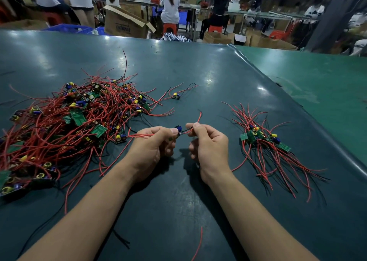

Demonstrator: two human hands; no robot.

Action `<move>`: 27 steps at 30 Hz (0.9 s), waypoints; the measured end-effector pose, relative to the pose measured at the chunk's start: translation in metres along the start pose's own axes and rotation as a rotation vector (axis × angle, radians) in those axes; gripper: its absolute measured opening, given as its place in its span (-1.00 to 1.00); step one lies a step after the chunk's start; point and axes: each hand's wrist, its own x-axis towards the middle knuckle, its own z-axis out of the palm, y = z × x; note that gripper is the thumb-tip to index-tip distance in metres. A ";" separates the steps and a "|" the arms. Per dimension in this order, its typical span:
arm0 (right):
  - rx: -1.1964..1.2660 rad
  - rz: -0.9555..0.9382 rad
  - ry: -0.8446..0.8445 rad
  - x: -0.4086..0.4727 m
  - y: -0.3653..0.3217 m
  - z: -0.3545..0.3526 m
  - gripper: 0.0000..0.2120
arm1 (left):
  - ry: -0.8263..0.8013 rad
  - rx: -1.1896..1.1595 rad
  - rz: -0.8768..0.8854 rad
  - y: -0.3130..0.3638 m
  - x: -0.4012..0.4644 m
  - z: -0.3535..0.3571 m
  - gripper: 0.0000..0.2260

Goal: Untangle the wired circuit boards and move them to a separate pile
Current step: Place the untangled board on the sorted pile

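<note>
I have one board (178,131) held over the middle of the table (208,72), my left hand (151,143) pinching it at its edge and my right hand (206,141) pinching its black and red leads just beside it. The risk I judge greatest: a red wire (139,135) runs from my left hand back toward the tangle (69,122) at 9 o'clock; if it is caught there, pulling would drag other boards along or strain a solder joint. Tugging the leads too hard with the right hand could do the same. The sorted pile (264,141) lies at 3 o'clock, path open. A stray board (176,96) sits at 12 o'clock, a loose wire (199,243) at 6.
</note>
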 end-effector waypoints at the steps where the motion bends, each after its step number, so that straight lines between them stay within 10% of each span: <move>1: -0.003 0.000 0.024 0.001 0.000 0.000 -0.75 | 0.005 0.007 0.002 0.000 0.000 0.000 -0.75; 17: -0.293 -0.072 -0.043 0.015 -0.004 -0.016 -0.72 | 0.087 0.006 0.044 -0.003 0.004 0.000 -0.83; 27: 0.235 0.236 -0.019 0.016 -0.015 -0.013 -0.81 | 0.069 0.016 0.018 -0.001 0.006 -0.001 -0.86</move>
